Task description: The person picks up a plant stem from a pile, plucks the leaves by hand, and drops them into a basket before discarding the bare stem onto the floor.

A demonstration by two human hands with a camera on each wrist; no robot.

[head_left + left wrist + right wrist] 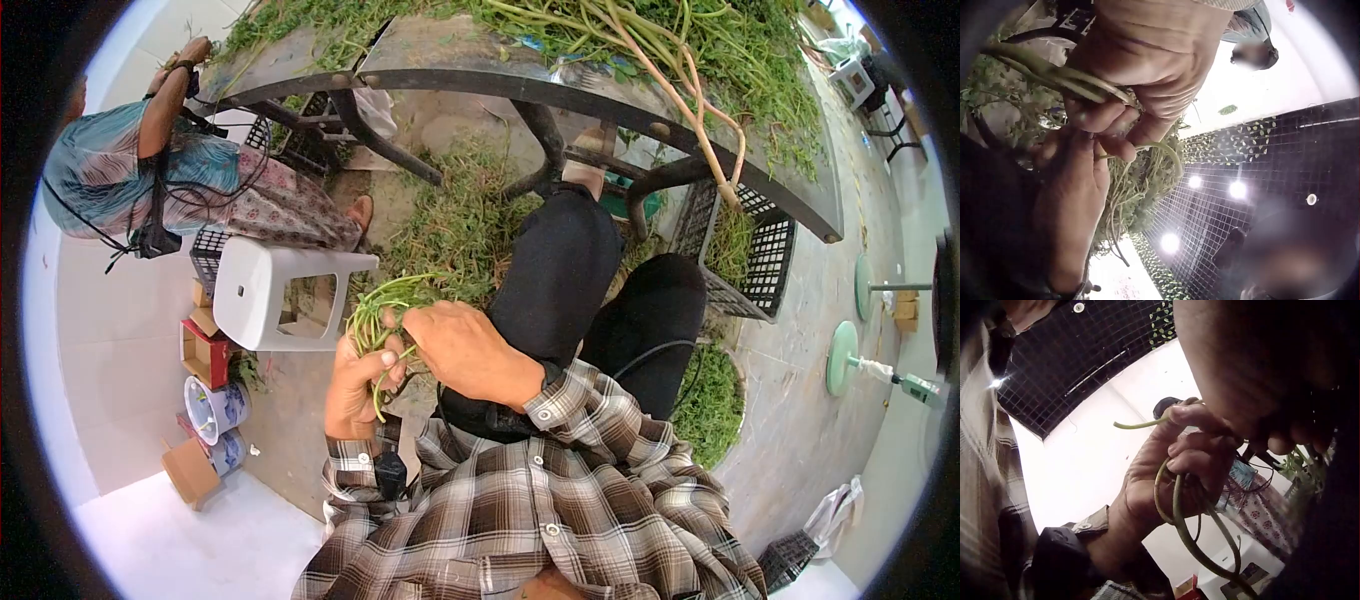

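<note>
Above the lap, my left hand (352, 385) grips a small bunch of thin green stems (385, 300). Some stems droop below its fingers, and in the right wrist view they form loops (1179, 515) under that hand (1147, 472). My right hand (470, 345) is right against it, its fingers curled in at the stems; the back of the hand hides part of the bunch in the head view. In the left wrist view, the right hand's (1072, 194) thumb and fingertips meet the left hand's fingertips at a stem.
Ahead stands a curved table (450, 85) heaped with greens (740, 70). Cut greens (450, 210) cover floor beneath it. A white stool (265, 295) is at left, near another person (150, 180). Black crates (765, 260) and a basket of leaves (715, 410) are at right.
</note>
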